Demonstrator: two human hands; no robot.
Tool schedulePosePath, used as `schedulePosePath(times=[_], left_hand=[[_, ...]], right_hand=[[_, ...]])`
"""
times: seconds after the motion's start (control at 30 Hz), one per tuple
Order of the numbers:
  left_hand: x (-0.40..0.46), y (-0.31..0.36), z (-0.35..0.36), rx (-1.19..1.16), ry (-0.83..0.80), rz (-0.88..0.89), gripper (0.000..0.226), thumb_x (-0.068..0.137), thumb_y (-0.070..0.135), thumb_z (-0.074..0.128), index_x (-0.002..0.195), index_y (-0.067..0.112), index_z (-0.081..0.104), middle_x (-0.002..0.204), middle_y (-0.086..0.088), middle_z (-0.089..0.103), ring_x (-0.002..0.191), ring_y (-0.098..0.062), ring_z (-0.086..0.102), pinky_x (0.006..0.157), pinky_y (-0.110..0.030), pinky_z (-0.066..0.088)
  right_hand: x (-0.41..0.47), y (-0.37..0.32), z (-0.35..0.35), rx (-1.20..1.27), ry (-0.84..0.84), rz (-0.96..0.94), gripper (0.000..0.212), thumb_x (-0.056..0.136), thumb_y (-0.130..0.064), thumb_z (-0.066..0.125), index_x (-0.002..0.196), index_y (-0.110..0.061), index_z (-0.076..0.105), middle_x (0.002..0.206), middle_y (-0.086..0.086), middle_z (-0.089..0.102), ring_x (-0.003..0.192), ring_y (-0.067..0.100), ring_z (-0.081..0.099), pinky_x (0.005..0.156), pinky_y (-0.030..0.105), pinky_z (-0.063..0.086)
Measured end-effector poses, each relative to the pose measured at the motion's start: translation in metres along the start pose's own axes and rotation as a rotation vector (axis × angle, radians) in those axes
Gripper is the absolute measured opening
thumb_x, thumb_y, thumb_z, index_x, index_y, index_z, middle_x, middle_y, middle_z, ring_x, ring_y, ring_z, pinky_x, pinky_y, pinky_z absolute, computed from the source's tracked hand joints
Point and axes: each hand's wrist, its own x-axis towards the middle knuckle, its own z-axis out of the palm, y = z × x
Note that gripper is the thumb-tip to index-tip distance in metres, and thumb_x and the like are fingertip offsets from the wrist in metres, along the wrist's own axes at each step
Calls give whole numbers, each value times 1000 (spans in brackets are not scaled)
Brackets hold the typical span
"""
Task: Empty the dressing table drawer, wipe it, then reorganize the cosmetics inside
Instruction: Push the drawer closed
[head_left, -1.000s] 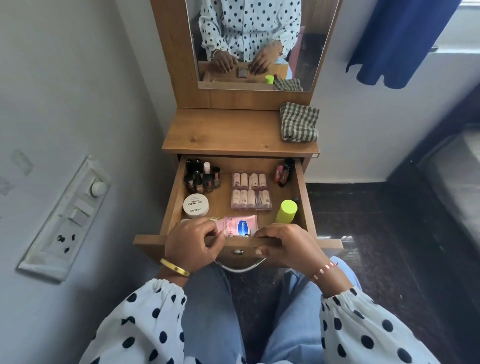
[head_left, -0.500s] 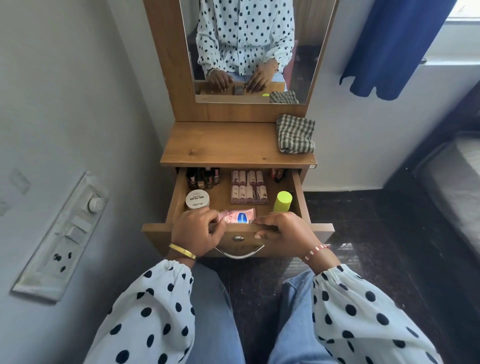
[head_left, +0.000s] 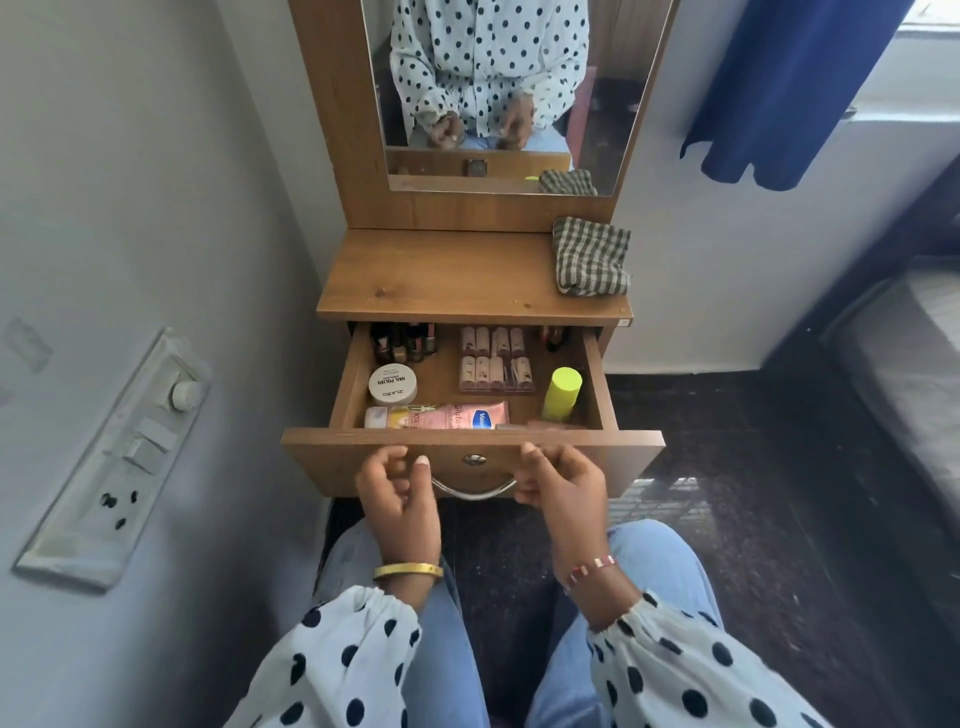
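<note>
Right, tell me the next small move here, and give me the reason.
Probably push the drawer shut. The cosmetics already sit sorted inside: lipsticks in rows, the pink tube along the front, the yellow-capped bottle upright. The checked cloth lies on the tabletop, and the left hand and right hand are empty at the drawer front.

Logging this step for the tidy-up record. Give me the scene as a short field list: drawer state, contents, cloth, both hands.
drawer: pulled open, front panel toward the person
contents: white round jar left; pink tube lying along the front; yellow-capped bottle upright at right; rows of lipsticks centre; small bottles back left
checked cloth: folded on the tabletop, right side
left hand: empty, fingers curled, at the drawer front
right hand: empty, at the drawer front beside the handle
</note>
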Motion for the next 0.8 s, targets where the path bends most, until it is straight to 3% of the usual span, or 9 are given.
schedulePosePath(times=[0.07, 0.17, 0.23, 0.33, 0.5, 0.7, 0.8], left_hand=[[-3, -5, 4, -145, 55, -400, 23, 89, 15, 56, 109, 8, 50, 108, -20, 53, 85, -24, 54, 80, -40, 46], [-3, -6, 7, -287, 13, -724, 51, 89, 41, 50, 127, 8, 40, 116, -10, 49, 97, -24, 52, 84, -40, 43], [0, -5, 9, -391, -46, -788, 59, 87, 53, 45, 131, 15, 37, 119, -3, 47, 112, -26, 48, 97, -44, 37], [9, -4, 12, -504, -78, -827, 59, 87, 53, 44, 134, 17, 36, 134, -5, 49, 124, -31, 46, 106, -48, 31], [21, -2, 22, -645, -63, -954, 61, 86, 49, 50, 134, 14, 36, 139, -13, 45, 126, -34, 44, 106, -51, 32], [41, 4, 41, -727, -73, -968, 65, 85, 53, 50, 135, 14, 35, 138, -13, 46, 124, -32, 47, 106, -49, 36], [53, 9, 51, -748, -88, -1003, 70, 84, 56, 50, 136, 11, 35, 136, -13, 48, 124, -31, 48, 99, -47, 39]], right_hand=[[0, 4, -3, 280, 24, 337, 21, 89, -25, 58, 98, -6, 53, 86, 12, 59, 79, 23, 61, 64, 30, 56], [3, 4, -7, 486, 74, 497, 52, 90, -39, 53, 127, -7, 39, 125, 16, 49, 116, 37, 51, 86, 46, 49], [8, -4, -8, 583, 101, 497, 50, 91, -39, 50, 128, -7, 39, 136, 16, 47, 123, 38, 48, 92, 49, 45], [14, -12, -5, 666, 122, 513, 43, 94, -31, 47, 128, -5, 40, 138, 16, 47, 125, 36, 47, 95, 50, 43], [27, -16, -1, 670, 112, 506, 44, 96, -28, 44, 131, -3, 39, 139, 18, 45, 126, 36, 46, 99, 50, 42], [51, -20, 8, 639, 116, 463, 43, 95, -28, 46, 129, -3, 41, 137, 18, 47, 124, 37, 47, 97, 48, 45], [66, -23, 15, 612, 134, 441, 48, 95, -31, 45, 131, -1, 38, 138, 18, 45, 125, 37, 46, 98, 48, 46]])
